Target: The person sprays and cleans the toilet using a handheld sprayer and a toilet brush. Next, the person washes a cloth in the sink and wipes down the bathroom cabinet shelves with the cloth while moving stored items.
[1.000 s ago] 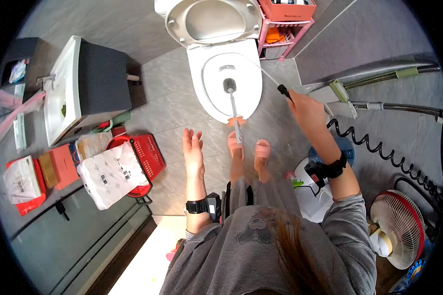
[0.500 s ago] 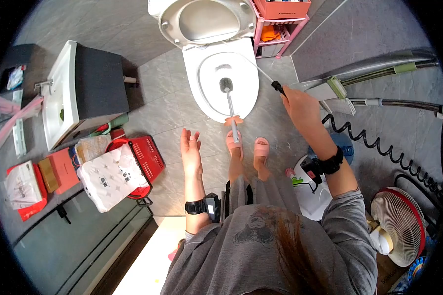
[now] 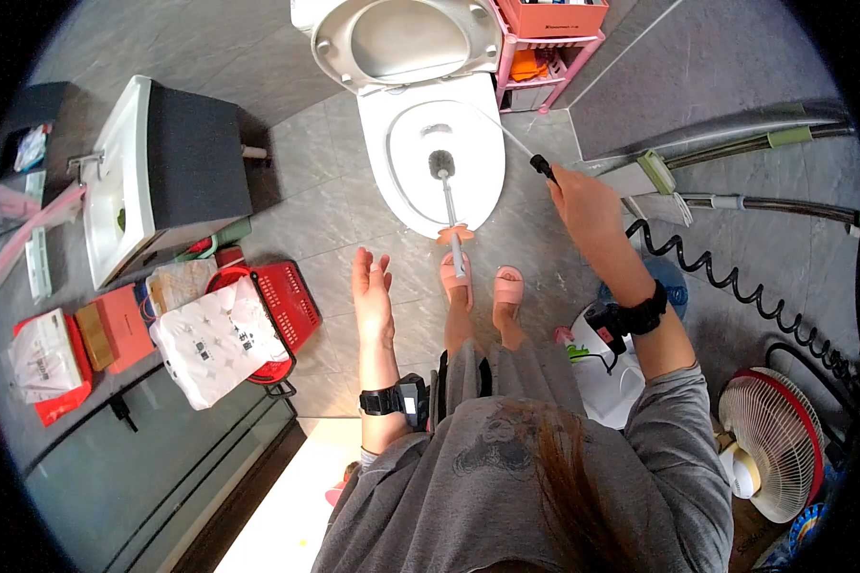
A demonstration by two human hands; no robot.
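At your far left, washbasin (image 3: 139, 172): white, set on a dark grey cabinet (image 3: 201, 153), with the tap (image 3: 88, 160) along its left side.
Tissue pack (image 3: 215, 334): white and printed, it lies slantwise over the red basket (image 3: 290, 296), whose perforated side shows on the right.
Your left hand (image 3: 373, 298): loose and holding nothing, palm turned up, fingers stretched toward the toilet, well apart from it; a black strap (image 3: 382, 402) circles the wrist.
Toilet (image 3: 377, 134): straight ahead of you, lid end uppermost in view, the seat (image 3: 484, 48) raised.
Toilet brush (image 3: 452, 202): no hand on it; bristles down in the bowl, shaft out over the front rim, orange guard (image 3: 456, 234) right by that rim, handle end above your left slipper.
Pink slippers (image 3: 510, 288): on your feet, side by side on the grey tiles, just in front of the toilet.
Pink shelf (image 3: 556, 41): beside the toilet, with a coral box (image 3: 559, 21) on top.
Your right hand (image 3: 588, 212): wrapped around a black nozzle (image 3: 542, 166) aimed at the toilet; a thin pale line, like a water jet, arcs from its tip to the bowl.
Coiled hose (image 3: 683, 256): black, looping down past your right forearm; its link to the nozzle is hidden.
Electric fan (image 3: 769, 444): red-rimmed, near your right elbow.
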